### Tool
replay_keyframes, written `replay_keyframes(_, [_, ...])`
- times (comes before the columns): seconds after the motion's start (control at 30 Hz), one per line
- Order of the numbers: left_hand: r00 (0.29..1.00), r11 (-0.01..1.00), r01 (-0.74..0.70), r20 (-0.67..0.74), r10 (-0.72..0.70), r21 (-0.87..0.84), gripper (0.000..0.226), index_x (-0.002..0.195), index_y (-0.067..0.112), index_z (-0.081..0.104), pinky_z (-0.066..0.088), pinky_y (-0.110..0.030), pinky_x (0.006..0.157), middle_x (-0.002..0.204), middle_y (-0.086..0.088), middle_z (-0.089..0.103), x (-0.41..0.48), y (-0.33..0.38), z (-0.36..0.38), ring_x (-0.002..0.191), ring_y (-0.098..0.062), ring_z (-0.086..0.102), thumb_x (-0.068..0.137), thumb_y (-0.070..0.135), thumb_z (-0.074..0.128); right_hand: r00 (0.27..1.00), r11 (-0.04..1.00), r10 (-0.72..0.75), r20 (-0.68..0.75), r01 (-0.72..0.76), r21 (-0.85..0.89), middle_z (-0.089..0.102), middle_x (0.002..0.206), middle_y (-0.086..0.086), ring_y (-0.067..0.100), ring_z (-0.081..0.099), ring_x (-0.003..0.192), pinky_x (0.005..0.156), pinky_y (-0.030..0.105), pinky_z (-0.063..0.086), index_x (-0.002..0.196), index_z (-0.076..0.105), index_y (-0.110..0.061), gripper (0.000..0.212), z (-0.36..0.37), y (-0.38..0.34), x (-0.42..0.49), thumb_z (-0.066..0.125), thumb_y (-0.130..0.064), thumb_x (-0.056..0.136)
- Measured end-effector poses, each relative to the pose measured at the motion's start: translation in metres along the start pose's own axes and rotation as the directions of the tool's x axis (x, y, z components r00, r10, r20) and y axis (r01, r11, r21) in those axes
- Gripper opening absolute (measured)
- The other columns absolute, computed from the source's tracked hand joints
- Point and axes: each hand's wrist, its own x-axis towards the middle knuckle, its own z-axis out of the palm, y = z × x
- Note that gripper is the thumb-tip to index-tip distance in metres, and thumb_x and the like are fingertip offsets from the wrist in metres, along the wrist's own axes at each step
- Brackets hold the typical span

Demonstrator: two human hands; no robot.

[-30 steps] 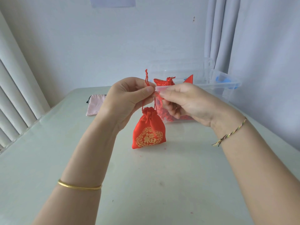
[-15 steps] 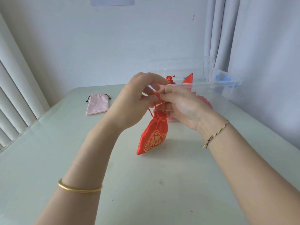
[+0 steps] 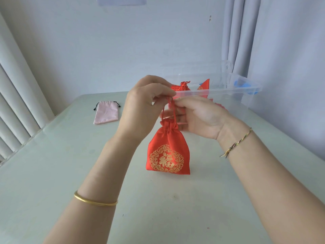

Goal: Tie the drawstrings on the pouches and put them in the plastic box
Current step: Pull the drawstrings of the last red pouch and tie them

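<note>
red pouch (image 3: 168, 152) hung straight below both hands, left grip (image 3: 149, 101) and right grip (image 3: 195, 115) pinched on its drawstrings (image 3: 171, 110), plastic box (image 3: 228, 89) just behind.

A pale green table (image 3: 52, 173) stands before a plain white wall (image 3: 123, 41), with vertical blinds (image 3: 17, 94) at the left, a grey curtain (image 3: 242, 32) at the right and a paper sheet (image 3: 122, 0) pinned high up.

Soft, even daylight fills the scene; the pale green glossy tabletop (image 3: 52, 173) shows faint sheen and weak shadows. Wide-angle bending curves the edges; focus is fairly sharp.
</note>
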Motion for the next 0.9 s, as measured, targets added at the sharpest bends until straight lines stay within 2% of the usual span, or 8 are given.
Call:
replay_keyframes(0.1, [0.984,0.976,0.179,0.018,-0.178,-0.12,0.016,0.084,0.011,0.068,0.055,-0.023,0.075,0.085,0.004,0.066,0.002,-0.003,-0.002,0.074,-0.009,0.067,0.079,-0.004,0.063,0.988,0.993,-0.074,-0.137,0.06,-0.102,0.066,0.074,0.008,0.016,0.065,0.059,0.058,0.026,0.05,0.094,0.055,-0.007,0.018,-0.002,-0.001,0.0,0.045,-0.022,0.096])
replay_keyframes(0.17, [0.947,0.923,0.321,0.055,-0.316,-0.214,0.01,0.083,0.007,0.065,0.057,-0.024,0.07,0.078,-0.002,0.068,0.002,-0.005,-0.004,0.069,-0.01,0.07,0.084,-0.002,0.06,0.96,0.973,-0.145,-0.241,0.094,-0.211,0.065,0.071,0.006,0.014,0.061,0.056,0.055,0.023,0.048,0.08,0.055,-0.008,0.025,-0.005,-0.002,-0.002,0.046,-0.024,0.097])
replay_keyframes(0.3, [0.905,0.874,0.424,0.069,-0.42,-0.237,0.015,0.079,0.008,0.062,0.058,-0.028,0.064,0.078,-0.004,0.067,0.002,-0.007,-0.006,0.068,-0.012,0.07,0.091,0.01,0.053,0.908,0.957,-0.211,-0.362,0.117,-0.265,0.066,0.068,0.003,0.011,0.058,0.053,0.052,0.02,0.047,0.062,0.048,-0.015,0.036,-0.01,-0.004,-0.003,0.051,-0.031,0.093])
replay_keyframes(0.43, [0.82,0.785,0.57,0.101,-0.563,-0.244,0.025,0.074,0.013,0.059,0.052,-0.029,0.059,0.081,-0.003,0.068,0.001,-0.01,-0.008,0.066,-0.014,0.065,0.094,0.018,0.044,0.92,0.986,-0.164,-0.357,0.165,-0.026,0.064,0.07,0.003,0.01,0.056,0.048,0.048,0.02,0.044,0.055,0.044,-0.016,0.04,-0.007,-0.004,0.0,0.055,-0.03,0.091])
replay_keyframes(0.63, [0.71,0.674,0.689,0.064,-0.701,-0.267,0.037,0.054,0.011,0.044,0.047,-0.031,0.069,0.077,-0.004,0.071,-0.001,-0.018,-0.007,0.072,-0.016,0.064,0.09,0.015,0.038,0.971,0.925,-0.1,-0.217,0.171,0.338,0.072,0.082,0.007,0.01,0.063,0.051,0.044,0.017,0.047,0.056,0.037,-0.016,0.04,-0.005,0.001,0.001,0.046,-0.022,0.094])
replay_keyframes(0.77, [0.66,0.435,0.667,0.209,-0.721,-0.605,0.038,0.054,0.016,0.03,0.048,-0.033,0.085,0.073,-0.007,0.072,0.001,-0.027,-0.009,0.084,-0.021,0.07,0.092,0.014,0.032,0.947,0.964,-0.065,-0.315,0.141,0.225,0.061,0.051,-0.001,0.01,0.054,0.04,0.039,0.016,0.042,0.06,0.04,-0.017,0.037,-0.008,0.002,0.002,0.047,-0.027,0.095])
replay_keyframes(0.83, [0.686,0.264,0.59,0.302,-0.662,-0.763,0.037,0.059,0.014,0.031,0.051,-0.036,0.086,0.058,-0.005,0.061,0.0,-0.026,-0.008,0.071,-0.023,0.068,0.095,0.015,0.031,0.934,0.985,-0.062,-0.352,0.115,0.132,0.054,0.046,-0.002,0.011,0.045,0.036,0.039,0.016,0.037,0.06,0.041,-0.017,0.036,-0.011,0.005,0.003,0.049,-0.025,0.094])
replay_keyframes(0.9, [0.701,0.177,0.527,0.307,-0.644,-0.832,0.037,0.06,0.013,0.034,0.056,-0.037,0.073,0.05,-0.003,0.043,0.0,-0.024,-0.005,0.049,-0.02,0.054,0.097,0.014,0.033,0.919,0.996,-0.069,-0.388,0.086,0.027,0.049,0.043,-0.002,0.012,0.039,0.035,0.038,0.016,0.032,0.06,0.041,-0.016,0.035,-0.012,0.008,0.005,0.05,-0.022,0.094])
